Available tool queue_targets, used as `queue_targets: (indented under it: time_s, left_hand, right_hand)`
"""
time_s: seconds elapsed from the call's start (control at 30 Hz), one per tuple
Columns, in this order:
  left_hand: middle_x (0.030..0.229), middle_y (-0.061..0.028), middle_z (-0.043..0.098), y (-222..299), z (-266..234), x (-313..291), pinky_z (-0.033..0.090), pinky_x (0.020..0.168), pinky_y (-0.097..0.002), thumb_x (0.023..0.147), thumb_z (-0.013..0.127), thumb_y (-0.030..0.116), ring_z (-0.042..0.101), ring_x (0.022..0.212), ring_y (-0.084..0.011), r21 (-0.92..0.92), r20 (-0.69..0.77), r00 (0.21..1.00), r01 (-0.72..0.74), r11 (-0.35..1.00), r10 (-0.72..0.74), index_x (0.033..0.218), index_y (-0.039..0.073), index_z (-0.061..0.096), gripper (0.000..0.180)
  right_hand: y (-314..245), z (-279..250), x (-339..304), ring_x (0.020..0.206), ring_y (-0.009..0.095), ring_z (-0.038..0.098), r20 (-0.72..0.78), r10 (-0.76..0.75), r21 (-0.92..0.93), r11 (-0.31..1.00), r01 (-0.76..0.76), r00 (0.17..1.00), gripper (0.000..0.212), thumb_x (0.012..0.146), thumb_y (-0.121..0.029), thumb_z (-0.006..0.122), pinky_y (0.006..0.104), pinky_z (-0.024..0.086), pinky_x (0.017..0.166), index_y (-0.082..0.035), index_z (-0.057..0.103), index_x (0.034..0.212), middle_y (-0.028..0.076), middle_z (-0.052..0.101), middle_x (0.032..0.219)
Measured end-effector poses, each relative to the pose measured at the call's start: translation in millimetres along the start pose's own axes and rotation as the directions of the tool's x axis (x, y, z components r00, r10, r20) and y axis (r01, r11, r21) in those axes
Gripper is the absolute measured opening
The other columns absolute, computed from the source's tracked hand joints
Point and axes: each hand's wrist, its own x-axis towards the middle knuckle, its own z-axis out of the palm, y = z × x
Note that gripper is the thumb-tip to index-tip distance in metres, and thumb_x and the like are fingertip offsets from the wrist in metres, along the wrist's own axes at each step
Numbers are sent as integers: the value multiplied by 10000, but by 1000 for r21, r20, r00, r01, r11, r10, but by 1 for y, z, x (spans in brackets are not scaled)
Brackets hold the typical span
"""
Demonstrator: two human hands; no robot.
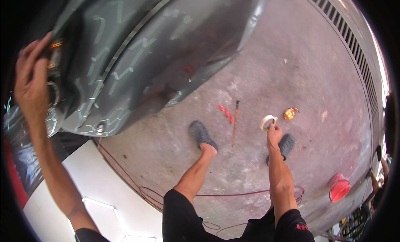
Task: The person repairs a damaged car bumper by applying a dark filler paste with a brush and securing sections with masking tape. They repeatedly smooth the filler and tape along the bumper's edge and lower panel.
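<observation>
R hand (273, 133) grips tape roll (267, 122); L hand (30, 81) probably on car (146, 54).

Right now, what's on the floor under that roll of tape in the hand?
Bare grey concrete floor. The tape roll hangs from the right hand above it. A dark shoe sits just beside. The spot directly beneath is hidden.

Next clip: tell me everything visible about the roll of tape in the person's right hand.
The roll of tape is a small ring, cream to off-white, looking like paper masking tape, with an open hollow core. It is held in the air above the concrete floor, tilted so its round face shows. The right hand grips its lower edge with the fingertips; nothing else touches it. No loose tail of tape can be made out. It hangs above the person's right foot, near a small orange object lying on the floor.
</observation>
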Motion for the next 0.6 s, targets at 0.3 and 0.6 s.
queue_targets:
  time_s: [0.3,0.6]
  left_hand:
    - [1032,-18,667,32,-26,21,478,872,-405,767,679,-11,561,969,-265,-139,-29,1000,-15,990,11,1105,86,815,377]
    - [1024,-52,643,24,-51,51,477,873,-428,824,674,22,561,983,-277,-154,192,970,-122,981,150,1181,74,790,379]
  right_hand:
    - [-254,-138,-246,744,48,593,321,-305,540,837,91,897,171,998,-158,721,215,471,653,-15,670,1077,-12,689,914]
    - [-530,-190,-378,698,90,554,312,-690,548,692,470,653,195,878,-117,726,275,466,631,-21,747,1046,32,690,868]
